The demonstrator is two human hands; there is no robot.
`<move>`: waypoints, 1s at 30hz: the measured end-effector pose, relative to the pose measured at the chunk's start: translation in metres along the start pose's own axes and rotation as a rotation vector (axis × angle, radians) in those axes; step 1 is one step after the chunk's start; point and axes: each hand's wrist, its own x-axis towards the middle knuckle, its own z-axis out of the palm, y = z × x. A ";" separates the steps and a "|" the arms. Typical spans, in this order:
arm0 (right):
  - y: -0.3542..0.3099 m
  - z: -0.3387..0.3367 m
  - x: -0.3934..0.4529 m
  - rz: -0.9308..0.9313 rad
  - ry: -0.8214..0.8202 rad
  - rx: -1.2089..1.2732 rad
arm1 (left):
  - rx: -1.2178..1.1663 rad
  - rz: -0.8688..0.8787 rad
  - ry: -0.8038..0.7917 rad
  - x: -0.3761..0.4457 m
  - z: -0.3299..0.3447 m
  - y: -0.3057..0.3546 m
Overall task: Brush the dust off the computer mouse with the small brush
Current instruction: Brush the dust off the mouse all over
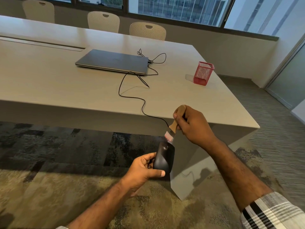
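My left hand (pixel 142 169) grips a black wired computer mouse (pixel 164 158) from its left side, held in the air below the table's front edge. My right hand (pixel 193 124) holds a small brush (pixel 175 124) by its wooden handle, bristles pointing down. The pale bristles touch the front end of the mouse near its scroll wheel and look blurred. The mouse's black cable (pixel 132 96) runs up over the table edge.
A large beige table (pixel 49 83) carries a closed grey laptop (pixel 113 61) with the cable's loops beside it, and a red mesh pen holder (pixel 203 73) near the right edge. Three pale chairs (pixel 147 30) stand behind. Patterned carpet lies below.
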 end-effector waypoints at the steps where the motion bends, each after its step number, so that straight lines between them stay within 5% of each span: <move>1: 0.000 0.000 -0.002 0.018 0.018 0.083 | -0.003 -0.001 0.001 0.001 -0.001 0.000; 4: 0.000 -0.001 -0.006 0.104 -0.068 0.360 | -0.013 -0.009 0.014 0.002 -0.001 0.002; 7: 0.007 -0.001 -0.010 0.112 -0.141 0.266 | -0.034 -0.008 0.014 0.001 0.000 0.004; 11: 0.018 -0.005 -0.014 0.083 0.054 0.169 | -0.053 -0.007 0.007 -0.001 0.001 0.006; 16: 0.018 -0.011 -0.027 0.081 0.354 0.419 | -0.122 0.003 0.024 -0.001 0.002 0.016; 30: 0.010 0.002 -0.058 0.055 0.366 0.719 | -0.217 0.117 -0.088 -0.003 0.010 0.056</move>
